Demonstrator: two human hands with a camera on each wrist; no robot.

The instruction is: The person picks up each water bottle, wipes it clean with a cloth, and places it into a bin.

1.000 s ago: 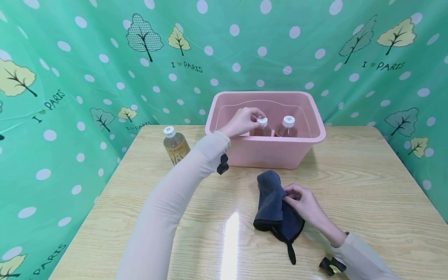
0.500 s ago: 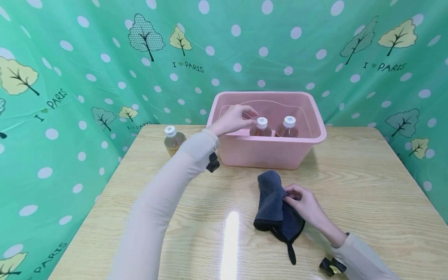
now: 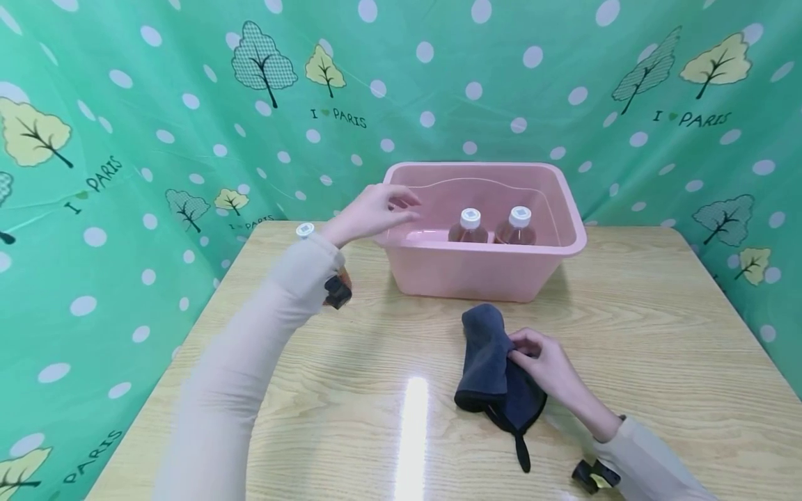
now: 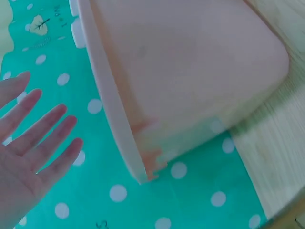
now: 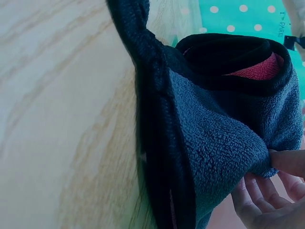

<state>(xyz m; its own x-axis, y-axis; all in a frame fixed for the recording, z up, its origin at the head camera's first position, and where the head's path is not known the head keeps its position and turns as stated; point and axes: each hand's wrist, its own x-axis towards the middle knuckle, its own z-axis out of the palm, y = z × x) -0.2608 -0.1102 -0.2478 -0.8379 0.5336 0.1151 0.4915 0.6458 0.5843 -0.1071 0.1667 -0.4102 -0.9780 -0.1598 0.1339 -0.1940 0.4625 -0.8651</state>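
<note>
A worktop (image 3: 664, 320) of pale wood grain is recorded, with a bright streak of reflected light (image 3: 411, 438) thrown on it at six o'clock. It is enclosed at nine, twelve and three o'clock by a green curtain (image 3: 207, 139), printed with white dots, trees and "I PARIS" lettering about a small heart; slight creasing is noted. At about one o'clock, near the curtain, a pink tub (image 3: 464, 271) is stood; inside it a white-capped bottle (image 3: 468, 226) is seen, with a second bottle (image 3: 516, 226) just beside it at three o'clock. A third bottle (image 3: 305, 230) is found on the worktop at eleven o'clock, mostly hidden by the left sleeve (image 3: 250, 362). The left hand (image 3: 372, 211) is held at the tub's nine-o'clock end, apart from the rim in the left wrist view; its grip is released, the fingers spread. A dark grey-blue cloth (image 3: 489, 369), black-edged and folded over, is placed on the worktop towards four o'clock, its loop pointed to six o'clock. It is pinched at its three-o'clock side by the right hand (image 3: 545, 358), whose grip is therefore recorded as grasping the cloth. A red inner face is shown in the right wrist view.
</note>
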